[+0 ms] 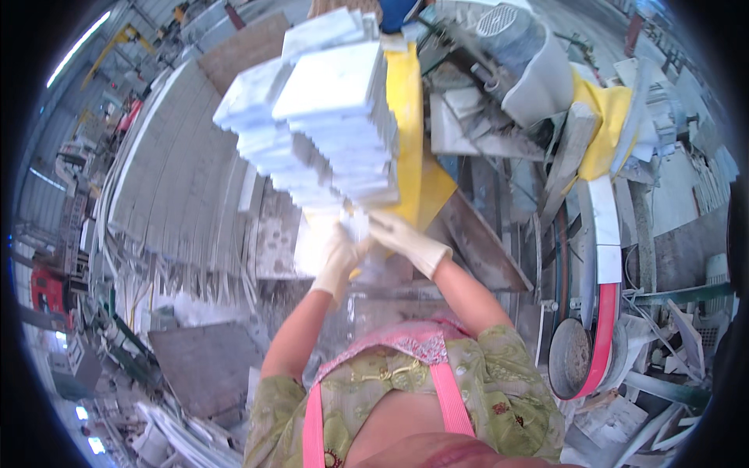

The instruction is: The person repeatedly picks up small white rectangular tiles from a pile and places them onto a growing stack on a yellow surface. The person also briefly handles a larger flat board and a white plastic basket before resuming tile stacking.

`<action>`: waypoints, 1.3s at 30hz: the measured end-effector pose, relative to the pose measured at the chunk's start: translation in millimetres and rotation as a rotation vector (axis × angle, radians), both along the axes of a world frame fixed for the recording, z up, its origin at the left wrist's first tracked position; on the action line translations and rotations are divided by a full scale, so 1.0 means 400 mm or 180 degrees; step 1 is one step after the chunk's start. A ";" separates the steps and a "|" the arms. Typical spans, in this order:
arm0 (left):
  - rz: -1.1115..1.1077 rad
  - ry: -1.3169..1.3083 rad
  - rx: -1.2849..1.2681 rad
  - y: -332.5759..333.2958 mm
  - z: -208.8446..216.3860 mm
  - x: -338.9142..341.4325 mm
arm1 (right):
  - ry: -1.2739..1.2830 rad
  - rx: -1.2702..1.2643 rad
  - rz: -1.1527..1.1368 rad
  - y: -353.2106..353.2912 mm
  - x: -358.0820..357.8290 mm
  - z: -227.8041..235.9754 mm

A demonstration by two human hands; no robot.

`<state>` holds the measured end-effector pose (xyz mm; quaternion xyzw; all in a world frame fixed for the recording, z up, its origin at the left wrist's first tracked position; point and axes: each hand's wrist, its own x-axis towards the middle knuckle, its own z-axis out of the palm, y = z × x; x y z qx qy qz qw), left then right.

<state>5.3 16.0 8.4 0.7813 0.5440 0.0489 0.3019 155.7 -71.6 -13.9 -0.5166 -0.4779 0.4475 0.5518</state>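
Observation:
Both my hands wear cream-coloured gloves and meet at the near foot of a tall double stack of white, grey-veined stone tiles [331, 82]. My left hand [340, 254] is closed around a small whitish piece [356, 225], blurred by motion, whose kind I cannot make out. From the right, my right hand [402, 240] reaches in with its fingers stretched toward that piece. Whether its fingertips touch the piece is unclear. Yellow sheeting [406, 125] runs along the stack's right side and shows beneath it. A bright white flat surface [310, 242] lies left of my left hand.
Long rows of stacked pale slabs [168, 156] stand at the left. On the right, a belt machine carries white pieces [607, 226] on a red belt [602, 335] around a wheel [571, 355]. A large whitish bucket [538, 86] leans among stone scraps at the back.

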 end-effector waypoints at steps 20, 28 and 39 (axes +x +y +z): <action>-0.0305 -0.0206 -0.0508 -0.001 0.075 -0.020 | -0.2335 -0.0370 -0.0080 0.002 -0.041 -0.104; 0.0033 -0.0147 -0.0249 -0.005 0.058 0.001 | -0.2607 -0.0552 -0.0116 -0.010 -0.055 -0.077; -0.0161 -0.0270 -0.0204 -0.014 0.062 0.004 | -0.3499 -0.0696 0.0027 -0.014 -0.044 -0.053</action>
